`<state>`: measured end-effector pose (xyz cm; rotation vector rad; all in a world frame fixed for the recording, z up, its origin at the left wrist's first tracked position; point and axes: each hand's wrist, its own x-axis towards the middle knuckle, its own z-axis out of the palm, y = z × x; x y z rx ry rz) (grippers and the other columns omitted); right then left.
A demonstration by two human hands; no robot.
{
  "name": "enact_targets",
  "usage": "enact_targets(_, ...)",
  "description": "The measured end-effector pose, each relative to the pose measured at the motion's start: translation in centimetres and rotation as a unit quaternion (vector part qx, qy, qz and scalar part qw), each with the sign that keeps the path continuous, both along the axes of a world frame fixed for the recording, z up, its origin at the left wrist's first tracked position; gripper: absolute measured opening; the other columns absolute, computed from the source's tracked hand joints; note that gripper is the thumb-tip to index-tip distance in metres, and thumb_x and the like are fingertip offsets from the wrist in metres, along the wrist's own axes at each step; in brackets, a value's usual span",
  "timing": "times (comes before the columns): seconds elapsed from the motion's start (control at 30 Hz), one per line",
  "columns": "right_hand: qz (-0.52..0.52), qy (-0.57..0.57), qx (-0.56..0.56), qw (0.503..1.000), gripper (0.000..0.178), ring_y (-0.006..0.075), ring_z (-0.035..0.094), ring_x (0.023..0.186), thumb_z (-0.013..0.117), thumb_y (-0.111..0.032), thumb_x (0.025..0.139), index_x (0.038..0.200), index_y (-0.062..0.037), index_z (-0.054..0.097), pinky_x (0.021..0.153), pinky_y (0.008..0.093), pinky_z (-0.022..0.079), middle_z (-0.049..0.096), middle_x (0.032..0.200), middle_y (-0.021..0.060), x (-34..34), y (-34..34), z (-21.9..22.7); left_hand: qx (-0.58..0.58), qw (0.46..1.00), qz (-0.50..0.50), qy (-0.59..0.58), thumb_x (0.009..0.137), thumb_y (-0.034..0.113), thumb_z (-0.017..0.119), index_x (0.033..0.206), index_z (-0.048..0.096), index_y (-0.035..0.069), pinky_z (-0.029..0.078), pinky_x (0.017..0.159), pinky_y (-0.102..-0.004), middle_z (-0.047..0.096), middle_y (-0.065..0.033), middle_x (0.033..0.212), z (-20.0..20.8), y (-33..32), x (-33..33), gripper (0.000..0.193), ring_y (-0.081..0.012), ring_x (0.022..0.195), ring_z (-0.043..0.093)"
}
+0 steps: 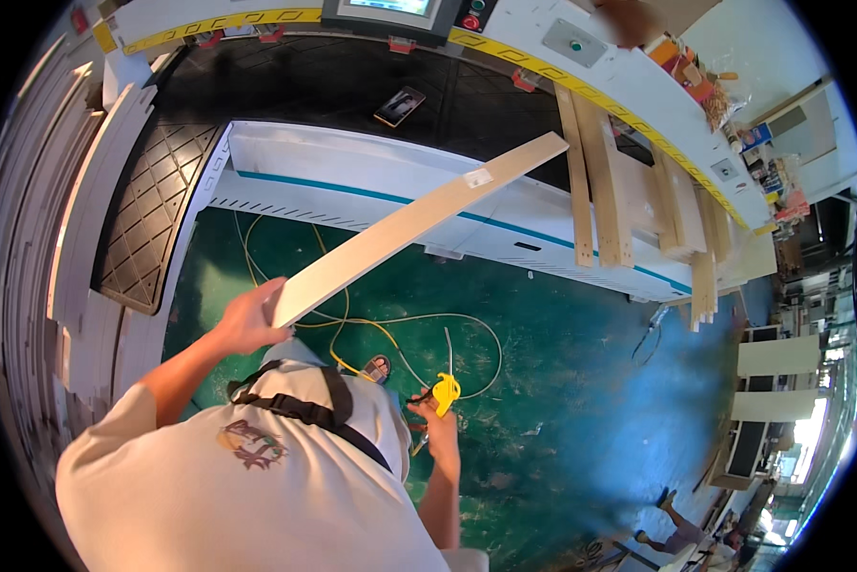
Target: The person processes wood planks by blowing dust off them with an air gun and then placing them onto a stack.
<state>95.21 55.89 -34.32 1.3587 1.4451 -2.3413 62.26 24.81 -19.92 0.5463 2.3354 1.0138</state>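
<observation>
boards are laid at two o'clock; one plank, seemingly unplaced, is gripped by left hand, yellow air gun by right hand.

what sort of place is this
Probably a woodworking shop: the left hand holds a long board, more boards lie to the right, and a large machine with a screen stands in front.

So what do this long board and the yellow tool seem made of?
Long board: probably wood or wood-based panel, matte, judging by its even pale-tan face. Yellow tool: likely plastic, though painted metal is possible; smooth-looking, uniformly bright.
</observation>
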Motion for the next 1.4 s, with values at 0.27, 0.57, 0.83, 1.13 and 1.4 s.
enact_targets(0.27, -0.069, -0.018, -0.043, 0.997, 0.042, 0.0228, 0.073, 0.107, 0.066, -0.015, 0.102, 0.143, -0.0063, 0.059, 0.071, 0.0328, 0.061, 0.072, 0.122, 0.0071, 5.2, 3.9, -0.6, -0.08, 0.996, 0.039, 0.031, 0.072, 0.024, 0.086, 0.153, 0.045, -0.001, 0.058, 0.083, -0.0409, 0.075, -0.0225, 0.107, 0.4, 18.2, 1.9, 0.094, -0.0316, 0.085, 0.076)
enact_targets(0.57, 0.183, -0.1, 0.204, 0.957, 0.027, 0.0164, 0.071, 0.09, 0.069, -0.022, 0.099, 0.113, 0.0008, 0.073, 0.079, 0.0352, 0.055, 0.074, 0.093, 0.0087, -0.3, 19.7, -2.2, -0.076, 0.991, 0.087, 0.071, 0.071, 0.027, 0.088, 0.15, 0.049, 0.005, 0.056, 0.093, -0.043, 0.069, -0.0227, 0.126, -5.9, 29.3, -0.2, 0.09, -0.0358, 0.106, 0.072)
enact_targets(0.83, 0.364, -0.181, 0.242, 0.881, 0.033, 0.0298, 0.076, 0.082, 0.069, -0.027, 0.098, 0.118, -0.0004, 0.072, 0.07, 0.0406, 0.061, 0.076, 0.095, 0.0188, -5.6, 37.2, -3.2, -0.092, 0.984, 0.126, 0.087, 0.071, 0.026, 0.088, 0.147, 0.052, 0.01, 0.055, 0.092, -0.042, 0.071, -0.0202, 0.121, -7.3, 38.7, -0.9, 0.087, -0.0359, 0.105, 0.071)
enact_targets(1.13, 0.558, 0.013, 0.272, 0.784, 0.04, 0.0361, 0.07, 0.11, 0.064, -0.005, 0.09, 0.125, -0.0197, 0.074, 0.09, 0.0452, 0.058, 0.072, 0.127, 0.0135, 1.1, 53.2, 3.3, -0.101, 0.968, 0.203, 0.106, 0.069, 0.025, 0.09, 0.148, 0.052, 0.005, 0.055, 0.097, -0.043, 0.068, -0.0221, 0.131, -7.6, 46.2, 1.6, 0.09, -0.0385, 0.114, 0.069)
enact_targets(1.4, 0.401, -0.111, 0.093, 0.905, 0.024, 0.0245, 0.077, 0.091, 0.066, -0.009, 0.097, 0.119, -0.0088, 0.075, 0.082, 0.0323, 0.059, 0.079, 0.097, 0.0087, 6.7, 52.7, 4.5, -0.071, 0.955, 0.289, 0.02, 0.07, 0.018, 0.089, 0.148, 0.051, 0.002, 0.056, 0.093, -0.0369, 0.07, -0.0187, 0.123, -7.1, 55.0, 7.4, 0.088, -0.0257, 0.112, 0.072)
